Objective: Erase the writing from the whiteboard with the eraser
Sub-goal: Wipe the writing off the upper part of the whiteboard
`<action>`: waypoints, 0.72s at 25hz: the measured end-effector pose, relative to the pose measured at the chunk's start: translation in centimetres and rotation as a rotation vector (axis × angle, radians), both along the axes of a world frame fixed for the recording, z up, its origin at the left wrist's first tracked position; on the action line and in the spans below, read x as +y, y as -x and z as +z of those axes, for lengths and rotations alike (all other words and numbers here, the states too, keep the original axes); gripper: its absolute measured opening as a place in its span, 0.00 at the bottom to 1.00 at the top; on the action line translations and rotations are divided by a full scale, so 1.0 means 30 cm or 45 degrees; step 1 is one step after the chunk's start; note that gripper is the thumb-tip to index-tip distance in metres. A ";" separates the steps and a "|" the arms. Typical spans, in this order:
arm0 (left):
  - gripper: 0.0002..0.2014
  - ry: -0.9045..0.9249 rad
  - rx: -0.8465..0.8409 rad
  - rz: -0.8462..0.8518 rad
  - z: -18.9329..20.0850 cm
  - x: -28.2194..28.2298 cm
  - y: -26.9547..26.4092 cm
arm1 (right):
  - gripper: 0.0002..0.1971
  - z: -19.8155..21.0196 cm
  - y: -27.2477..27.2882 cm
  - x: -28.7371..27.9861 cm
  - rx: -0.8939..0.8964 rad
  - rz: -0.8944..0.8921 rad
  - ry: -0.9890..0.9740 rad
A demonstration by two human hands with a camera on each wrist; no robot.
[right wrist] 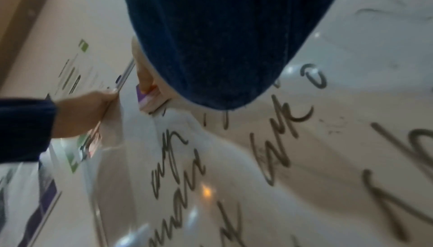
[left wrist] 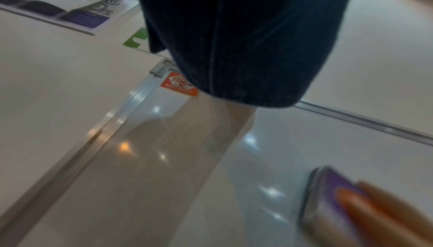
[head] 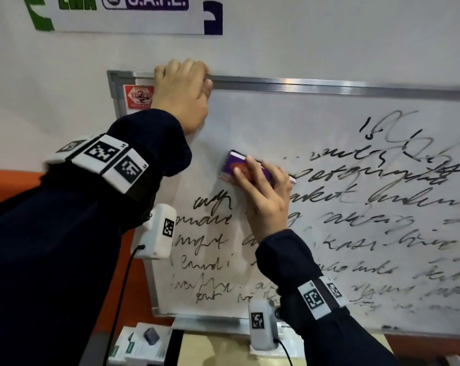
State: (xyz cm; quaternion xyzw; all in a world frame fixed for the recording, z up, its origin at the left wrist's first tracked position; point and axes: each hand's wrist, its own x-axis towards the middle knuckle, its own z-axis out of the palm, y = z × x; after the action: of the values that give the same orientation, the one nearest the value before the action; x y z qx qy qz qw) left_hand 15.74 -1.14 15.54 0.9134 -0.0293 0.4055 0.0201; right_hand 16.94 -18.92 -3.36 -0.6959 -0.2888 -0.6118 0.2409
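A right hand (head: 263,191) presses a purple eraser (head: 243,169) flat against a whiteboard (head: 329,122), fingers spread over its back and thumb at its side, gripping it. Black handwriting (head: 342,228) fills the board below and to the right of that hand. Farther up and left, the left hand (head: 182,93) curls its fingers over the board's top metal frame (head: 329,87), beside a red sticker (head: 139,96).

Dark blue sleeve (left wrist: 239,34) fills the top, red sticker (left wrist: 179,84) at the whiteboard (left wrist: 269,149) corner by the metal frame (left wrist: 131,100), blurred purple eraser (left wrist: 328,195) under fingers (left wrist: 374,206) lower right, flat on the board.
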 end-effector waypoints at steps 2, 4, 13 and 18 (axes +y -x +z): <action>0.15 -0.001 0.006 0.011 0.000 -0.003 0.002 | 0.19 0.029 -0.008 -0.025 0.009 -0.051 -0.098; 0.15 -0.005 0.016 0.020 0.001 -0.005 0.001 | 0.19 0.068 -0.017 -0.013 0.052 -0.083 -0.280; 0.15 -0.031 -0.003 0.038 -0.002 -0.005 -0.004 | 0.18 -0.024 0.008 -0.001 0.088 -0.069 -0.123; 0.15 -0.028 0.007 0.031 -0.001 -0.002 -0.004 | 0.15 -0.023 0.007 0.033 0.014 0.003 0.021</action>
State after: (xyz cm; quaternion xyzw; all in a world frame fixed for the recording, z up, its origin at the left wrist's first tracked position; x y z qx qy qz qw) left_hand 15.87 -1.20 15.51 0.9150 -0.0225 0.4028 0.0053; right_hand 16.73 -17.93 -4.04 -0.7010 -0.2931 -0.6052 0.2375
